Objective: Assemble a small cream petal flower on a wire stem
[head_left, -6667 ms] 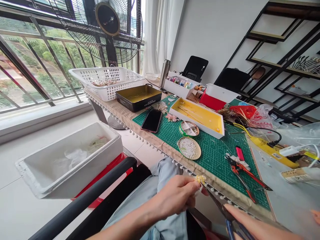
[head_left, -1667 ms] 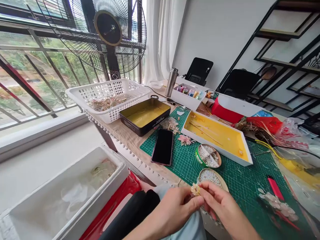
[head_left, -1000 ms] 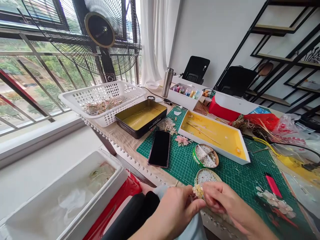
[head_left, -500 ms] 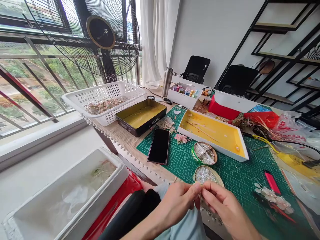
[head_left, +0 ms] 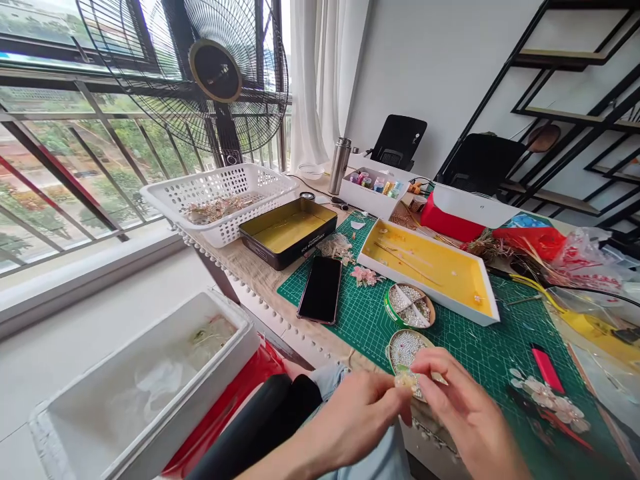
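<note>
A small pale yellow beaded flower (head_left: 407, 381) is between my hands, above the table's front edge. My left hand (head_left: 357, 413) pinches it from the left, thumb against curled fingers. From the other side, my right hand (head_left: 463, 410) holds its edge between thumb and fingertips. A pale pointed tip (head_left: 439, 378) pokes out among the right fingers. Just behind is a round dish of pearl beads (head_left: 407, 347), partly covered by the right hand. Beyond it stands a divided round box of beads (head_left: 411, 305). A pink flower piece (head_left: 367, 275) lies farther back on the green cutting mat (head_left: 360, 327).
A phone (head_left: 321, 290) lies left of the beads. Behind are a black tin (head_left: 287, 240), a white tray with yellow lining (head_left: 435, 267) and a white basket (head_left: 220, 193). Pale flowers (head_left: 550, 400) and a pink-handled tool (head_left: 547, 368) lie right. A foam box (head_left: 145, 400) stands lower left.
My hands have turned and parted slightly, so the yellow flower between them now shows. The right fingers have risen a little. The whole view has shifted slightly to the left.
</note>
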Demonstrator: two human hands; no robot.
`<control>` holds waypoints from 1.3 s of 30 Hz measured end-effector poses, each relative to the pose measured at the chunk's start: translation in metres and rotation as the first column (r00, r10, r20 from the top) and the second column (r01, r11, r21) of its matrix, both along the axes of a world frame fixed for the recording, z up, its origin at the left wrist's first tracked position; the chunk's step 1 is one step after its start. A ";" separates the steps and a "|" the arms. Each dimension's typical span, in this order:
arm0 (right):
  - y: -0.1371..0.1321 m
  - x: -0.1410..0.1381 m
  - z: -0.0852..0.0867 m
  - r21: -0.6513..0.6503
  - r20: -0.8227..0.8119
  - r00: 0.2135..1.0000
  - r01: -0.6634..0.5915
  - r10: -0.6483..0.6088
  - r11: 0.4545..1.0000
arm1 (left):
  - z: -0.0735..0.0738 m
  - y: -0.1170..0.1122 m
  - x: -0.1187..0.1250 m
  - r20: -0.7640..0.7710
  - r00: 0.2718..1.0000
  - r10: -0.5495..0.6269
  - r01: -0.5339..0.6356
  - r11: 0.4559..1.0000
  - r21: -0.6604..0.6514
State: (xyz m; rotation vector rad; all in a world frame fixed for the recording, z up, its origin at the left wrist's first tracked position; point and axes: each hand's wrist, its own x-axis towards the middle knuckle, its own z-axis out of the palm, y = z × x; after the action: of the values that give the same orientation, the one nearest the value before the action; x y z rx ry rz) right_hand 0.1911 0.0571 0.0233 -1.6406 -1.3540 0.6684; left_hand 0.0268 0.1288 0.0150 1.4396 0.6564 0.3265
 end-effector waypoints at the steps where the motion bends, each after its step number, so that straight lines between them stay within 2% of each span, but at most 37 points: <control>1: 0.000 0.000 0.003 0.036 0.096 0.994 -0.048 0.044 0.998 | 0.001 -0.001 0.000 0.005 1.000 0.001 -0.001 1.000 0.015; 4: -0.001 0.002 0.011 0.108 0.287 0.950 -0.156 0.120 0.982 | 0.002 -0.005 -0.001 0.024 1.000 0.005 -0.006 0.999 0.036; 9: -0.003 0.009 0.018 0.061 0.321 0.927 -0.226 0.195 0.972 | 0.004 -0.008 -0.001 0.021 1.000 0.021 -0.023 0.995 0.094; 13: -0.005 0.013 0.023 -0.010 0.279 0.930 -0.247 0.240 0.969 | 0.007 -0.010 -0.001 -0.048 0.999 0.006 0.000 0.992 0.125; 17: -0.003 0.016 0.025 -0.156 0.124 0.957 -0.241 0.261 0.958 | 0.007 -0.012 0.000 -0.119 0.993 -0.002 0.018 0.990 0.138; 22: 0.004 0.021 0.032 -0.370 -0.036 0.951 -0.298 0.307 0.880 | 0.008 -0.012 0.001 -0.070 0.997 -0.017 0.025 0.993 0.112; 25: 0.010 0.023 0.037 -0.414 -0.066 0.926 -0.363 0.371 0.834 | 0.006 -0.010 0.001 -0.015 0.999 -0.036 0.037 0.998 0.043; 27: 0.014 0.023 0.040 -0.437 -0.054 0.911 -0.390 0.410 0.810 | 0.002 -0.008 0.002 0.035 0.997 -0.063 0.065 0.996 -0.066; 30: 0.020 0.023 0.043 -0.490 -0.064 0.898 -0.409 0.436 0.770 | -0.002 -0.005 0.003 0.082 0.990 -0.117 0.133 0.962 -0.239; 32: 0.024 0.022 0.043 -0.531 -0.112 0.892 -0.427 0.439 0.732 | -0.004 -0.003 0.002 0.074 0.986 -0.150 0.165 0.940 -0.300; 35: 0.029 0.020 0.042 -0.559 -0.166 0.887 -0.444 0.431 0.700 | -0.004 -0.001 0.002 0.040 0.984 -0.171 0.175 0.930 -0.322; 39: 0.034 0.018 0.039 -0.573 -0.259 0.876 -0.479 0.407 0.666 | -0.005 -0.002 0.001 0.080 0.986 -0.148 0.165 0.951 -0.263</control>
State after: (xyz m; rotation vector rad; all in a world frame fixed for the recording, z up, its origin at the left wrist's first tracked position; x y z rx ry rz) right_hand 0.2092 0.0911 0.0618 -1.7240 -1.5670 1.6317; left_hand 0.0282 0.1264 0.0100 1.2074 0.5125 0.1479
